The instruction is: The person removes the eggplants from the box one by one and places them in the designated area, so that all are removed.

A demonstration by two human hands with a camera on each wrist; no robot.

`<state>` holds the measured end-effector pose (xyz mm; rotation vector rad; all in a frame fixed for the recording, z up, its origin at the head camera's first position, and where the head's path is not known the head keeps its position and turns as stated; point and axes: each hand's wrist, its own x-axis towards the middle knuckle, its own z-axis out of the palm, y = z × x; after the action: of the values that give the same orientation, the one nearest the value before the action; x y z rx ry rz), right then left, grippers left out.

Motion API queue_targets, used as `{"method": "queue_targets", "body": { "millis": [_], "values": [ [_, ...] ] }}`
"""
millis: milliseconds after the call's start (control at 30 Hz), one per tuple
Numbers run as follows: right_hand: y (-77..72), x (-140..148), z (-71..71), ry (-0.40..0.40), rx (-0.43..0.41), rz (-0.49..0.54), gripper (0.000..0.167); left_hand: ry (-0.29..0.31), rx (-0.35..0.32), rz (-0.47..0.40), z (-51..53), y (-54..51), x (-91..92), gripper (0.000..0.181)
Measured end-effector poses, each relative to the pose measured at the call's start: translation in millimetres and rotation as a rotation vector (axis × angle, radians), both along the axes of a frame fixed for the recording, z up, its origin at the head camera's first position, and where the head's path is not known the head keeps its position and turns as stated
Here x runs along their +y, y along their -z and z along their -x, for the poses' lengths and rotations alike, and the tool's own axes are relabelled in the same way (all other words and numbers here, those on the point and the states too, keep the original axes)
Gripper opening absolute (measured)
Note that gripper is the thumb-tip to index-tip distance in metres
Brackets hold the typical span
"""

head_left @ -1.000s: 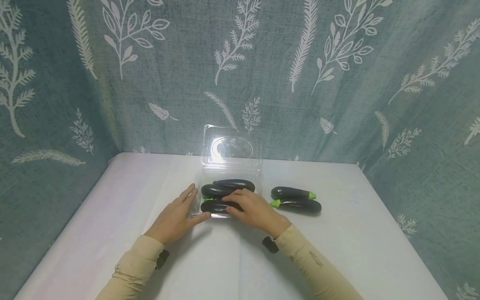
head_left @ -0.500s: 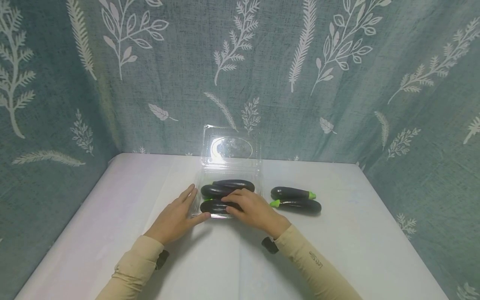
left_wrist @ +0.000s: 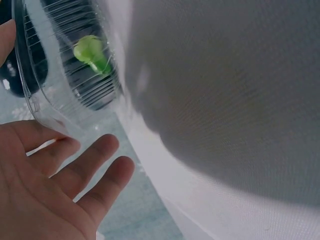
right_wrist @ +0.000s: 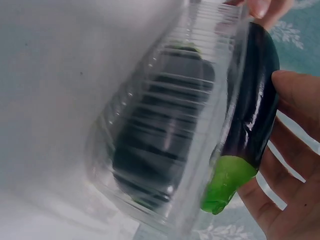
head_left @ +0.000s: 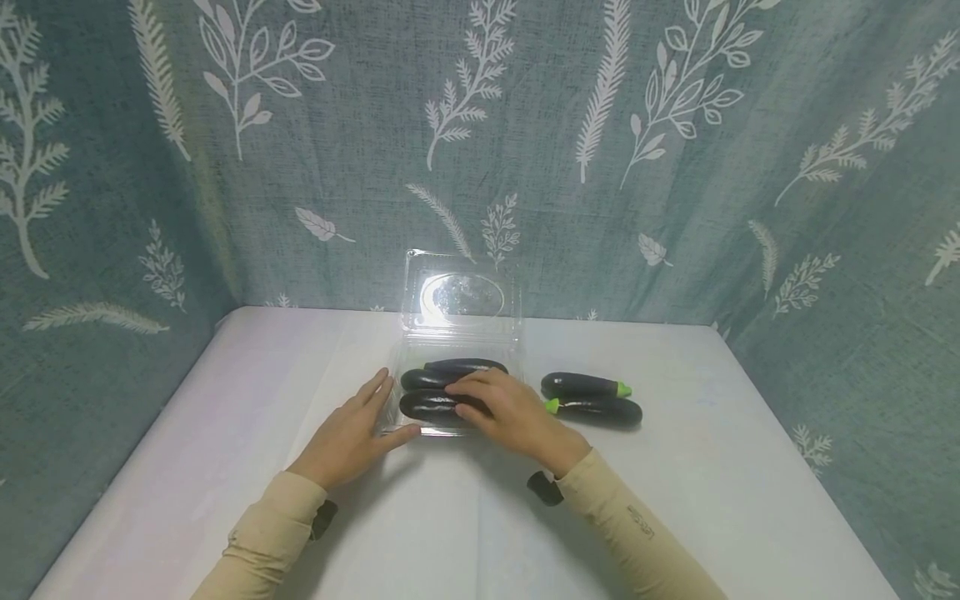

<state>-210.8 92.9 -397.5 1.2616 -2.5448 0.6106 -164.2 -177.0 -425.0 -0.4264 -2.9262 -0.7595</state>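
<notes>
In the head view a clear plastic clamshell box (head_left: 442, 432) stands mid-table, its lid (head_left: 461, 321) raised at the back. Several dark eggplants lie in it, one visible through the wall in the right wrist view (right_wrist: 162, 127). My right hand (head_left: 517, 417) holds the frontmost eggplant (head_left: 429, 406); in the right wrist view this eggplant (right_wrist: 252, 105) sits at rim height, green stem toward the camera, thumb and fingers on either side. Against the box's left side rests my left hand (head_left: 348, 442), fingers extended and thumb by the front rim. Its palm faces the left wrist camera.
To the right of the box, two more eggplants lie side by side on the white table (head_left: 720, 483), one farther back (head_left: 577, 386) and one nearer (head_left: 603, 412). A green leaf-patterned curtain (head_left: 360, 125) encloses the back and sides.
My right hand has shifted slightly away from me, carrying the front eggplant with it toward those behind. The left hand has stayed at the box's side.
</notes>
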Motion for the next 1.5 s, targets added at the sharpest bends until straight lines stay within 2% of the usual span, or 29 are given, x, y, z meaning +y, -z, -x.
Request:
{"method": "queue_targets", "body": {
  "millis": [267,500,700,900,1133,1500],
  "values": [
    [-12.8,13.4,-2.9,0.02,0.056,0.087,0.032,-0.002,-0.013,-0.001,0.5,0.8,0.6,0.1],
    [-24.6,30.1,-2.0,0.039,0.069,0.164,0.032,0.005,-0.017,-0.006,0.7,2.0,-0.3,0.1],
    [-29.3,44.3,0.8,0.031,0.146,0.203,0.032,0.008,-0.013,-0.007,0.8,2.5,-0.4,0.099],
    [-29.9,60.5,0.1,0.051,0.176,0.22,0.034,0.003,-0.018,-0.005,0.9,2.0,-0.5,0.099],
    [-26.9,79.1,-3.2,0.115,0.18,0.27,0.033,0.001,-0.025,-0.006,0.8,1.9,-0.5,0.099],
    [-23.2,109.5,-7.9,0.179,0.202,0.273,0.034,0.006,-0.028,-0.015,-0.7,1.1,0.0,0.098]
  ]
}}
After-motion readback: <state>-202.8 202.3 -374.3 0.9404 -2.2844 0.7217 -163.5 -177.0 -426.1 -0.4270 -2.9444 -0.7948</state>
